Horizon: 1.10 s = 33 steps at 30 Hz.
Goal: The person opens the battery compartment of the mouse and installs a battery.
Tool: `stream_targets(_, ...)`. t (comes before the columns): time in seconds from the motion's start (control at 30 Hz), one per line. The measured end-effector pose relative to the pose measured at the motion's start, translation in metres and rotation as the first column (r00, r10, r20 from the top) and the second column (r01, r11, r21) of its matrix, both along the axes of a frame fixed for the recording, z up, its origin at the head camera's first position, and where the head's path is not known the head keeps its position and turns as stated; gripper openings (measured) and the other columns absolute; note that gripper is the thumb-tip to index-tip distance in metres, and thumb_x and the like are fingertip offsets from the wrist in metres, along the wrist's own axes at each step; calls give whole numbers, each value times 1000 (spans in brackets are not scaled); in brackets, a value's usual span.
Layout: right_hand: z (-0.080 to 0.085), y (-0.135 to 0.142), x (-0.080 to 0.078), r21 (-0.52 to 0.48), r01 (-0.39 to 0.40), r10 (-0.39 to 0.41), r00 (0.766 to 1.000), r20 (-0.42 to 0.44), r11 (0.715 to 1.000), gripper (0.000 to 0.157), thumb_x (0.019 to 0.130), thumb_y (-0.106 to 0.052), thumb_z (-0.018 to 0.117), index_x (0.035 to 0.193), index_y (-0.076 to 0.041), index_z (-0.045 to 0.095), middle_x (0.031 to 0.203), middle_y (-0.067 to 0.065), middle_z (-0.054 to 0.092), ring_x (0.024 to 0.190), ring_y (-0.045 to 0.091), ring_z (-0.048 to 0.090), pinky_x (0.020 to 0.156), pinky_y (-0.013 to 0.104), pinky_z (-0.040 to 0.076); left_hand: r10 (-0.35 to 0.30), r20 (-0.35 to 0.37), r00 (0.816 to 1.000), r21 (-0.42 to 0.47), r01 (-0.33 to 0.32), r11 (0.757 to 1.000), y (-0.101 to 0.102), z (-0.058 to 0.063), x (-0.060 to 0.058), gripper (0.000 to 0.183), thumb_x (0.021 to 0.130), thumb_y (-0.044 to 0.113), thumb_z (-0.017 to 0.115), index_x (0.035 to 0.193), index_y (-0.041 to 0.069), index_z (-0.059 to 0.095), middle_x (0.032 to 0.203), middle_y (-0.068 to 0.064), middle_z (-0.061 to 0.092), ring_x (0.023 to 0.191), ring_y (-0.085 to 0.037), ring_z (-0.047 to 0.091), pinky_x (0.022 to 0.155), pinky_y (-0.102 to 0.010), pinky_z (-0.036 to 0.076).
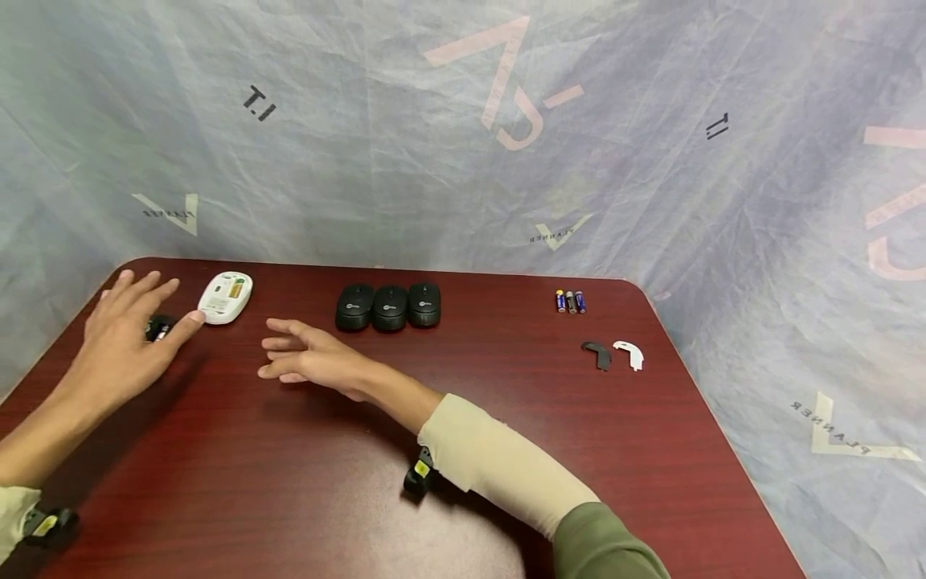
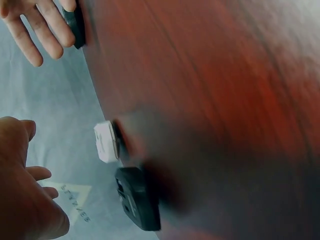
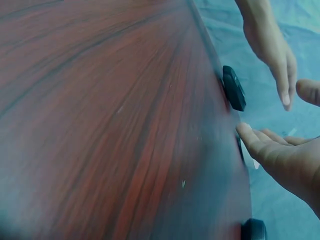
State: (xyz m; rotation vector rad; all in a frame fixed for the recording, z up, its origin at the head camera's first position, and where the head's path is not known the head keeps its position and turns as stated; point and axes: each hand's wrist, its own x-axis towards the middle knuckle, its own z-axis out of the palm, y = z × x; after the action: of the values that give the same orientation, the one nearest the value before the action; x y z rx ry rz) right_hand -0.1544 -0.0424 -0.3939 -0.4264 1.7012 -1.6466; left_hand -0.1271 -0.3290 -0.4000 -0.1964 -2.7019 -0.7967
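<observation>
My left hand (image 1: 123, 342) hovers with spread fingers above a black mouse (image 1: 157, 326), which it mostly hides in the head view. In the left wrist view that black mouse (image 2: 137, 200) lies on the table apart from the hand. Beside it a white mouse (image 1: 226, 297) rests underside up, its battery slot uncovered with a battery-like yellowish piece showing. My right hand (image 1: 311, 354) is held over the table, fingers loosely extended and nothing in them. It is right of the white mouse and nearer to me. The right wrist view shows both hands apart.
Several black mice stand at the back middle, among them a center one (image 1: 390, 308). Small batteries (image 1: 571, 301) lie at the back right. Nearer are a black cover (image 1: 599, 355) and a white cover (image 1: 630, 354). A grey cloth (image 1: 376, 161) hangs behind the dark red table (image 1: 289, 482).
</observation>
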Motion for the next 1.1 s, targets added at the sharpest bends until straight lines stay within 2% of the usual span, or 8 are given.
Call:
stream_targets(0.03,-1,4,0,2,-5,5,1000,-9,1000,78,106,-5,75,175,-20,41,173,13,55,155,26,61,111,25,62,-9,-2,1000,3,9,1000,2,0,1,69,116,35,61,161,-15,46,174,-44,32,174,-56,7,144,-71,-4)
stream_targets(0.27,-3,30,5,6,-31,31,998,-58,1000,80,106,-5,74,177,-18,38,173,18,53,153,28,63,108,23,62,-54,9,998,20,54,998,22,-4,2,70,113,33,68,160,-15,49,173,-44,34,174,-57,10,145,-70,0)
stream_targets(0.33,-4,37,6,10,-34,35,997,-66,999,80,106,-5,73,177,-18,38,173,18,53,161,31,54,109,24,61,-67,36,997,21,67,998,27,-6,2,71,113,34,68,162,-13,47,174,-44,33,174,-56,9,145,-69,0)
stream_targets(0.5,-7,56,8,7,-39,39,995,-87,999,80,107,-5,72,177,-18,36,174,19,52,162,36,53,117,35,62,-100,108,989,20,98,995,40,-7,1,75,115,40,66,167,-10,43,178,-41,28,175,-55,6,144,-70,0)
stream_targets(0.7,-11,81,8,22,-37,40,992,-118,999,80,108,-5,70,178,-16,33,175,21,50,157,41,56,120,34,60,-147,157,977,27,145,989,60,-7,-1,78,113,43,69,168,-6,44,178,-38,32,171,-58,17,138,-81,14)
stream_targets(0.87,-9,100,8,70,-16,27,986,-163,997,80,108,-12,72,178,-17,34,174,16,53,159,34,56,125,37,56,-179,181,967,30,176,984,77,-7,-1,79,112,44,70,168,-6,45,177,-35,37,170,-57,22,133,-82,24)
stream_targets(0.97,-8,112,8,112,-3,25,980,-198,994,80,108,-16,73,178,-20,35,173,12,55,161,28,54,131,43,51,-195,212,958,28,193,981,85,-9,-2,80,113,46,68,169,-6,44,177,-35,36,171,-57,21,135,-80,23)
stream_targets(1.1,-8,129,7,163,9,33,968,-251,987,80,108,-16,75,178,-19,35,174,12,54,162,30,53,137,52,43,-215,259,941,19,218,976,95,-11,-4,83,113,49,66,171,-5,41,178,-36,34,171,-56,21,138,-77,20)
